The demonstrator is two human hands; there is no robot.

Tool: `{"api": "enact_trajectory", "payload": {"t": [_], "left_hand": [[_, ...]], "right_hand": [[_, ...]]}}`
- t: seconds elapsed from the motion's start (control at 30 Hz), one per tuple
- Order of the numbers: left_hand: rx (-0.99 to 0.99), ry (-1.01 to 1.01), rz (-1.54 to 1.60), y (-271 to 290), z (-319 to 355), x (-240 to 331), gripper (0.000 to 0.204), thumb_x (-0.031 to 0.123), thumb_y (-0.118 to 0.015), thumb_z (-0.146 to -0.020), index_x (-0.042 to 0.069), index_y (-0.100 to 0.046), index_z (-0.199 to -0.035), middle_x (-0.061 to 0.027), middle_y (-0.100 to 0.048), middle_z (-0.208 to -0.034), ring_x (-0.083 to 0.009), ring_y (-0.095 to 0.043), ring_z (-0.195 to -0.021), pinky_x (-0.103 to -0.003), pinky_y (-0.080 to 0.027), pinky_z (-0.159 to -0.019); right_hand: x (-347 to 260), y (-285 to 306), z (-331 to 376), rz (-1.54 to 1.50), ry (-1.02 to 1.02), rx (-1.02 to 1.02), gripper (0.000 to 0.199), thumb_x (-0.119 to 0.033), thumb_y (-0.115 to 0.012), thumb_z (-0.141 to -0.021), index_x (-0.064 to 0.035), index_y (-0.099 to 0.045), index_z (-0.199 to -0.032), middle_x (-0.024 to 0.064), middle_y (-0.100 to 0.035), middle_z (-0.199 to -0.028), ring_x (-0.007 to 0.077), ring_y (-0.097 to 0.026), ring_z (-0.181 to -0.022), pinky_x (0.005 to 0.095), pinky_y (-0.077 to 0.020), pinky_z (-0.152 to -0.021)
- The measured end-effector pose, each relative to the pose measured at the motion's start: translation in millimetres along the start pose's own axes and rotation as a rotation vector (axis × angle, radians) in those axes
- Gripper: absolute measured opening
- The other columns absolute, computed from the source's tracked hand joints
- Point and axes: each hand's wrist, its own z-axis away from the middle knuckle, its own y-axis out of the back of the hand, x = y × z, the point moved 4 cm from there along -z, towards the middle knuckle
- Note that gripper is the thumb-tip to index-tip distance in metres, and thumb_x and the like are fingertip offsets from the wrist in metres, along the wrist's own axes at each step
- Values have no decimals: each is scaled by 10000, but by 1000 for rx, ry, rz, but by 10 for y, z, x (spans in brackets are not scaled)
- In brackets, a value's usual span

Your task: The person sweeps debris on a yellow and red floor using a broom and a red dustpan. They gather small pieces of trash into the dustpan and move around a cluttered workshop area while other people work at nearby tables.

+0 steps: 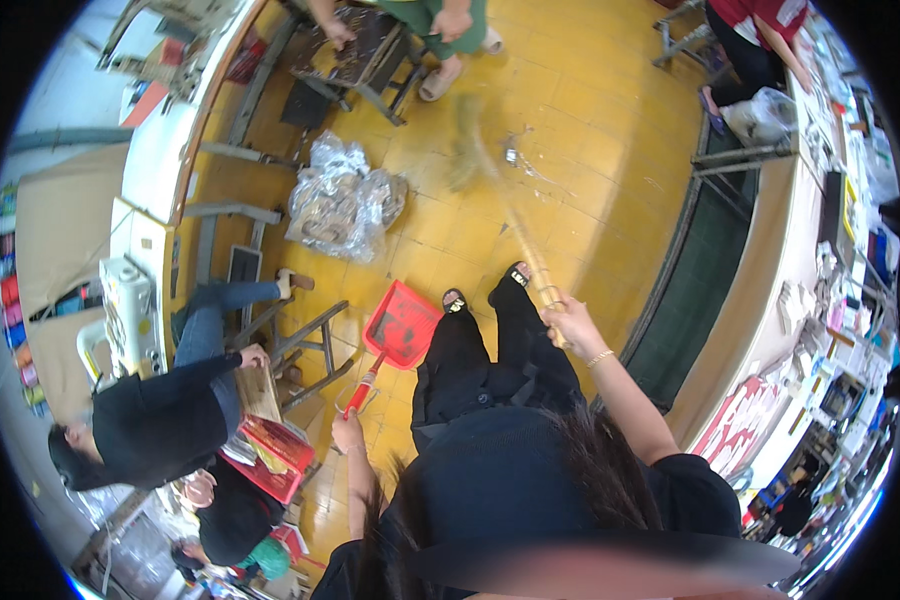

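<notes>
My right hand (573, 324) is closed round the handle of a straw broom (515, 215). The broom reaches away from me over the yellow floor, and its bristle end is smeared by motion. Small scraps and pale threads (530, 165) lie on the floor just right of the bristles. In my left hand (349, 431) is the handle of a red dustpan (403, 326), fingers wrapped round it. The pan rests near my feet, to their left, with dark debris inside.
A clear plastic bag (342, 200) of brownish items sits on the floor ahead left. Beyond it a person sits by a stool (370, 70). At left another person sits beside a sewing machine (128, 310) and a red crate (280, 465). A long cluttered table (740, 330) runs along the right.
</notes>
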Motion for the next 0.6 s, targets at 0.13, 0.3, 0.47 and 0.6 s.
{"api": "enact_trajectory", "payload": {"t": [0.13, 0.3, 0.47, 0.6], "left_hand": [[37, -56, -17, 201, 0, 315, 365, 359, -573, -804, -3, -616, -811, -236, -611, -755, -389, -606, -764, -446, -451, -681], [71, -65, -78, 562, 209, 603, 391, 377, -553, -810, -12, -595, -817, -237, -607, -759, -404, -593, -746, -454, -448, -677], [121, -94, -25, 599, 329, 802, 419, 403, -564, -806, -10, -604, -745, -207, -614, -718, -376, -599, -689, -450, -453, -620], [92, -109, 175, 374, 210, 871, 421, 388, -576, -810, -14, -604, -686, -169, -603, -623, -294, -592, -555, -392, -457, -559]], "right_hand": [[-51, 207, -642, -8, -7, 3, 560, -65, -615, -781, -39, -397, -1296, 31, -539, -679, 90, -469, -438, 233, -390, -371], [-103, 1116, -1007, 86, 26, 176, 521, -21, -634, -745, 68, -447, -1223, 55, -530, -600, 113, -490, -447, 242, -385, -369], [-484, 1951, -655, 356, -26, 267, 596, -73, -604, -729, 3, -412, -1289, 50, -541, -596, 122, -498, -414, 254, -405, -374], [-591, 1782, -57, 397, 37, 239, 619, -99, -601, -727, -48, -404, -1312, 50, -550, -617, 111, -513, -428, 260, -426, -381]]}}
